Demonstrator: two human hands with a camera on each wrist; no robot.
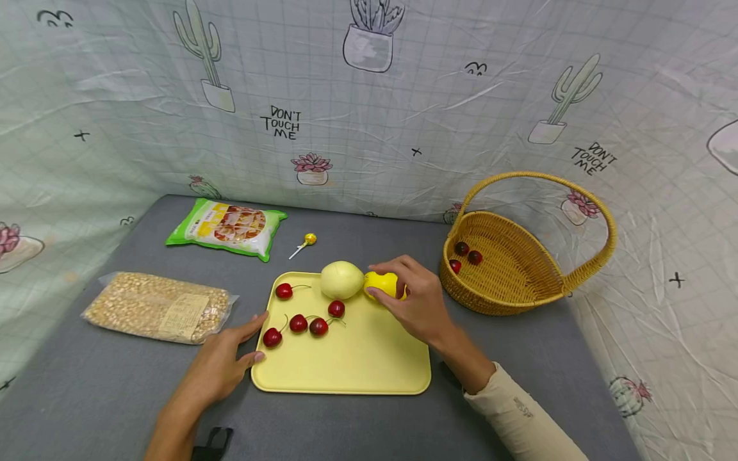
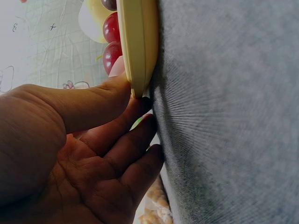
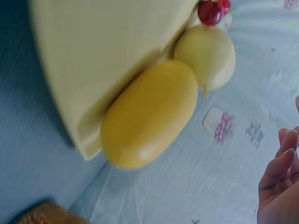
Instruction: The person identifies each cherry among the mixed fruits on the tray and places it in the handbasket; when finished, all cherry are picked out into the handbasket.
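Observation:
A yellow tray (image 1: 369,371) lies on the grey table. On it are a pale pear (image 1: 341,280), a smooth yellow oval fruit (image 3: 149,114) like a lemon and several red cherries (image 1: 298,323). My left hand (image 1: 221,365) is at the tray's left edge, thumb and forefinger spread apart; in the left wrist view its thumb (image 2: 93,105) reaches over the rim. My right hand (image 1: 418,301) is over the yellow fruit with thumb and fingers parted. The right wrist view shows a gap between those curved fingers (image 3: 275,172) and the fruit.
A wicker basket (image 1: 501,301) with a tall handle stands right of the tray, with dark cherries (image 1: 462,248) inside. Left are a bag of corn kernels (image 1: 144,301) and a green-white food packet (image 1: 230,227). A yellow lollipop (image 1: 310,239) lies behind the tray. Printed cloth (image 1: 369,128) hangs behind.

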